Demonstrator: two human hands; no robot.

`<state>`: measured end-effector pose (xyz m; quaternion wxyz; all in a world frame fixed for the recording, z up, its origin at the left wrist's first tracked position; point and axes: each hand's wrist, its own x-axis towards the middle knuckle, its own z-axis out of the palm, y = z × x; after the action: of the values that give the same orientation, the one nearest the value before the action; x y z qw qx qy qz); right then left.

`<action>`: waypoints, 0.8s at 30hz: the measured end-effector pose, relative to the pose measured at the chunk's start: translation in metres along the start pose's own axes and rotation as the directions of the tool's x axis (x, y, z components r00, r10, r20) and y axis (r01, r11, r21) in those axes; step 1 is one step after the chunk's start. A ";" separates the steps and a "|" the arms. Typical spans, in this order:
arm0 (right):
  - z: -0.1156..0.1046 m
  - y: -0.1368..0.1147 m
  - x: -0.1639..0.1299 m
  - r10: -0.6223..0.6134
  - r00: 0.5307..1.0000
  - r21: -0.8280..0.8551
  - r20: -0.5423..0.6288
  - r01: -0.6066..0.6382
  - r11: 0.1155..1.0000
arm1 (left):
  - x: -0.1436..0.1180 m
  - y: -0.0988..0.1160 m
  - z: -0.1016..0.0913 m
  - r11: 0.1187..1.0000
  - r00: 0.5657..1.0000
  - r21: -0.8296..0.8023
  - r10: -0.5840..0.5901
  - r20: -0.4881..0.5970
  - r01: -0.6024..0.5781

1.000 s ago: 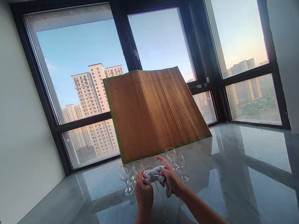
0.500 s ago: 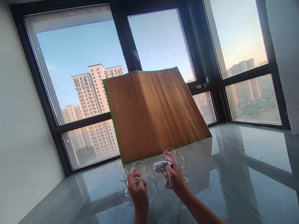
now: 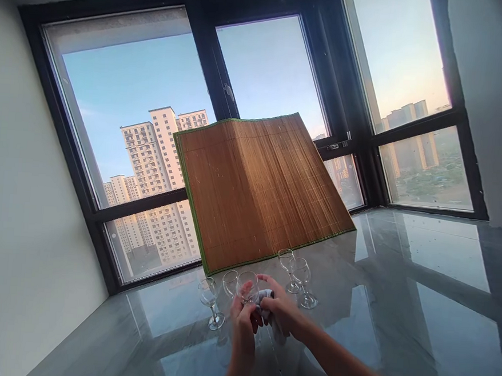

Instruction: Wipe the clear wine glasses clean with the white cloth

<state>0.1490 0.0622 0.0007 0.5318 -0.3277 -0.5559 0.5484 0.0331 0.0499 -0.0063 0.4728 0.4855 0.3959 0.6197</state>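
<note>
Upright in my left hand (image 3: 245,319) is a clear stemmed wine glass (image 3: 248,285), with the fingers closed around its lower part. My right hand (image 3: 280,306) grips a crumpled grey-white cloth (image 3: 266,295) against the right side of that glass. Just left of it shows another wine glass (image 3: 229,281), its lower part hidden by my left hand. Farther left, a wine glass (image 3: 209,294) stands on the glossy grey surface (image 3: 180,343). Beyond my right hand stand two more, a rear wine glass (image 3: 286,260) and a nearer wine glass (image 3: 301,273).
A brown slatted mat (image 3: 263,189) with green edging leans against the dark window frame (image 3: 202,53) behind the glasses. A pale wall (image 3: 31,195) borders the surface on the left. Tall buildings show through the panes.
My right hand has come left and down with the cloth, away from the two right-hand glasses, to the held glass. My left hand has shifted slightly right.
</note>
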 end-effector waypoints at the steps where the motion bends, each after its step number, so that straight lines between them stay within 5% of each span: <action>1: -0.001 0.002 0.000 0.020 1.000 0.021 0.011 -0.020 1.000 | 0.000 0.000 0.000 1.000 1.000 -0.017 -0.011 0.012 0.011; 9: 0.000 0.011 -0.003 0.114 0.989 0.181 0.094 -0.129 0.975 | 0.003 -0.005 -0.005 0.998 0.995 0.029 -0.065 0.075 0.063; 24: 0.006 0.024 0.003 0.114 0.991 0.178 0.067 -0.124 0.976 | 0.017 -0.023 -0.007 0.992 0.989 -0.014 -0.122 0.083 0.124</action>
<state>0.1370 0.0680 -0.0205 0.5098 -0.2948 -0.4977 0.6368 0.0295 0.0718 -0.0255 0.5307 0.4805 0.3995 0.5727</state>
